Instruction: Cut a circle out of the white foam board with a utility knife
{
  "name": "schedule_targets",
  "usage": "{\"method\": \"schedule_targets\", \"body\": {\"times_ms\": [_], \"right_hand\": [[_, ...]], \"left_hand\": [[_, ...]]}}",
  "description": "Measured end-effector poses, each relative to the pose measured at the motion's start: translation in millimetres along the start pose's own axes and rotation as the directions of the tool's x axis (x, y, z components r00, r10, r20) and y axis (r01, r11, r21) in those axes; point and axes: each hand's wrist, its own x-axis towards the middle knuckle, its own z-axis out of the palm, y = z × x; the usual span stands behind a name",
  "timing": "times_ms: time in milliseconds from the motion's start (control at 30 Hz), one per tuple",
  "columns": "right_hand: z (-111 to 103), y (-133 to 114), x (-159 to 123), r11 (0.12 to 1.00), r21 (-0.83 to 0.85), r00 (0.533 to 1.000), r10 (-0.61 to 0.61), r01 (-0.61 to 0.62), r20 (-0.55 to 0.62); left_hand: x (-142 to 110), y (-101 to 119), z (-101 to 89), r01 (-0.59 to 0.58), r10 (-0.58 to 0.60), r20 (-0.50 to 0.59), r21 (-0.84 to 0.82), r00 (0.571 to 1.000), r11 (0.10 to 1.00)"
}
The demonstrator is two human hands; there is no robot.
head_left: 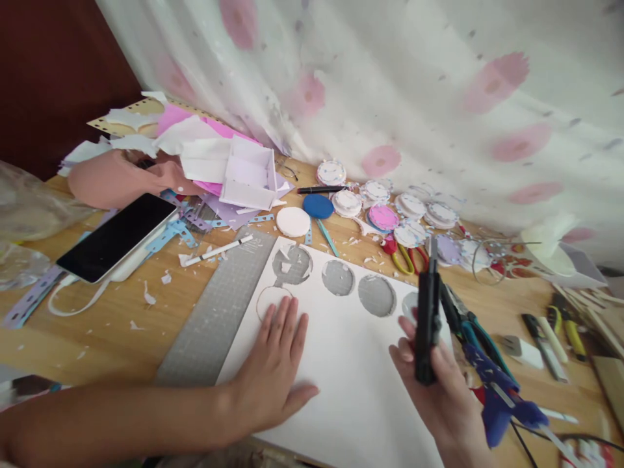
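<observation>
The left hand (273, 374) lay flat, holding nothing, on a white sheet (351, 364); the right hand (439, 390) gripped a black knife (427, 325). Several round holes (377, 296) were cut; one drawn circle (263, 302) was not.

Bare left forearm (117, 422) reaching in from the lower left, left hand (266, 383) flat and palm down, fingers (279, 328) straight and pointing forward, thumb stretched out sideways, right hand (441, 396) at the lower right, fingers bent in a grip
</observation>
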Motion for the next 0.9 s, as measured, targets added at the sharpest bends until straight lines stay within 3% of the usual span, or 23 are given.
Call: {"method": "schedule_targets", "body": {"times_ms": [100, 167, 233, 300, 400, 500, 567, 600, 733, 900], "right_hand": [[14, -2, 2, 0.986, -0.091, 0.964, 0.153, -0.136, 0.219], [22, -5, 11, 0.979, -0.149, 0.920, 0.182, -0.138, 0.348], [27, -8, 26, 0.965, -0.257, 0.873, 0.163, -0.045, 0.460], [33, -15, 46, 0.898, -0.423, 0.834, 0.136, 0.124, 0.534], [52, -29, 76, 0.659, -0.603, 0.762, 0.069, 0.450, 0.643], [82, -44, 100, 0.171, -0.583, 0.585, 0.041, 0.794, 0.810], [102, -51, 112, -0.084, -0.480, 0.486, 0.108, 0.873, 0.867], [111, -53, 117, -0.161, -0.432, 0.453, 0.132, 0.888, 0.882], [137, -53, 134, -0.292, -0.310, 0.367, 0.165, 0.905, 0.916], [151, -46, 150, -0.379, -0.236, 0.318, 0.168, 0.895, 0.933]], "left_hand": [[1, 1, 6.5, 0.003, -0.002, -0.010, 0.014, 1.000, 1.000], [1, -1, 8.2, -0.016, 0.016, -0.023, 0.008, 1.000, 1.000], [1, -2, 8.2, -0.029, 0.030, -0.043, 0.006, 0.999, 1.000], [0, -3, 7.6, -0.040, 0.040, -0.066, 0.005, 0.997, 0.999], [-1, -4, 6.2, -0.055, 0.056, -0.090, 0.006, 0.994, 0.998], [-1, -5, 4.9, -0.065, 0.064, -0.088, 0.000, 0.994, 0.998], [-1, -6, 4.3, -0.061, 0.060, -0.083, -0.007, 0.995, 0.998], [0, -6, 4.1, -0.058, 0.057, -0.080, -0.010, 0.995, 0.998], [1, -8, 3.1, -0.052, 0.050, -0.068, -0.036, 0.996, 0.998], [3, -8, 0.2, -0.062, 0.061, -0.035, -0.033, 0.998, 0.998]]}}
